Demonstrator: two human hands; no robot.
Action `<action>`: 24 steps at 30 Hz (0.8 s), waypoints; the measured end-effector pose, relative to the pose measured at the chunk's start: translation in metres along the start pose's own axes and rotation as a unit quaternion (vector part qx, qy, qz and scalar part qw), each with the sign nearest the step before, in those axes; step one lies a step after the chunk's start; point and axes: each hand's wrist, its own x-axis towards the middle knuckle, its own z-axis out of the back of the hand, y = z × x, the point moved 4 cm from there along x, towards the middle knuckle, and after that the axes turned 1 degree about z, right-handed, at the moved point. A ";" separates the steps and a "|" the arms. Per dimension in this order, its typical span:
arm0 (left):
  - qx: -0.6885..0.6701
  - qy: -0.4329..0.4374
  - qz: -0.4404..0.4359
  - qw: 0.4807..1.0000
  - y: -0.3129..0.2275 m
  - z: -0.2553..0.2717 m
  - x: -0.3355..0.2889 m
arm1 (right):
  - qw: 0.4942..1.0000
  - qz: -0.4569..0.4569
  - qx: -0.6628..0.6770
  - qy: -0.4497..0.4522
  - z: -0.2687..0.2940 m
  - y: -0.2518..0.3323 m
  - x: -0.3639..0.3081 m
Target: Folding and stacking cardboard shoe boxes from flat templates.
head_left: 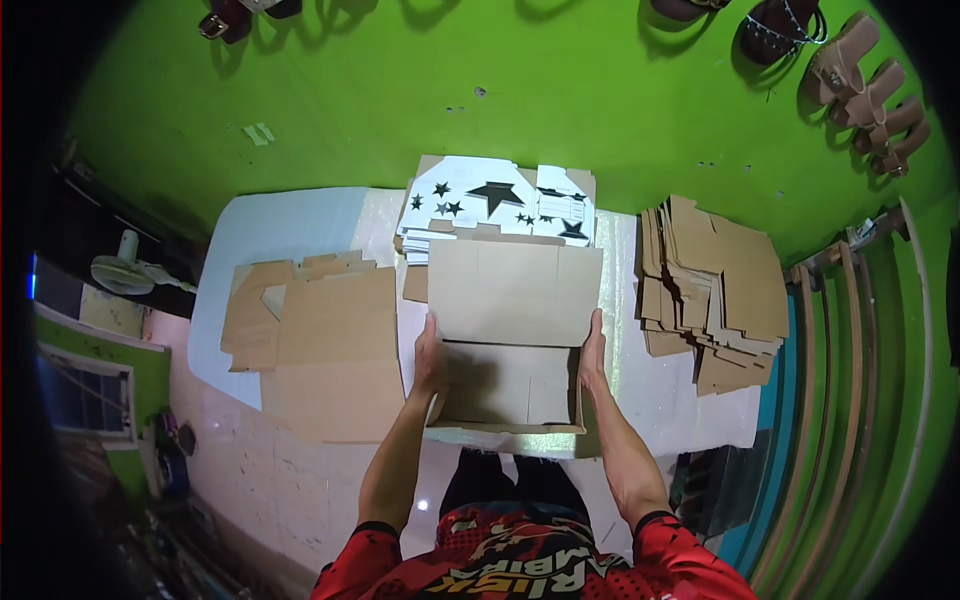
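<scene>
Forearms (pixel 393 450) outstretched, hands (pixel 427 358) (pixel 593 352) facing inward, partly closed, gripping cardboard box (pixel 515 305) by both sides

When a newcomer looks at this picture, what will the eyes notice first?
Probably the open cardboard box at the centre, held between the left hand and the right hand. Just beyond it, white pieces with black stars stand out, below a vivid green wall.

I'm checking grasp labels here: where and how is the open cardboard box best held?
Probably by the short side walls of the open box, coming from left and right, where the left hand and right hand are now. Its lid is open on the far side, leaving both ends free; the thin flat lid looks a weaker grip.
</scene>
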 end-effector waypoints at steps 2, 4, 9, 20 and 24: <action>-0.013 -0.016 -0.008 1.000 -0.021 -0.008 0.000 | 0.999 0.028 0.039 0.018 0.005 -0.004 0.008; -0.024 -0.009 0.062 0.998 -0.018 -0.004 -0.001 | 0.996 0.033 0.069 0.033 0.000 -0.003 0.006; 0.016 0.001 0.014 1.000 0.006 0.030 0.005 | 0.999 0.021 -0.027 0.003 -0.004 0.002 0.000; -0.090 0.113 0.088 0.986 -0.018 0.050 0.012 | 0.970 0.127 -0.120 0.167 0.058 0.041 -0.014; -0.192 0.135 0.132 0.963 -0.017 0.062 -0.004 | 0.962 0.176 -0.127 0.164 0.063 0.025 -0.026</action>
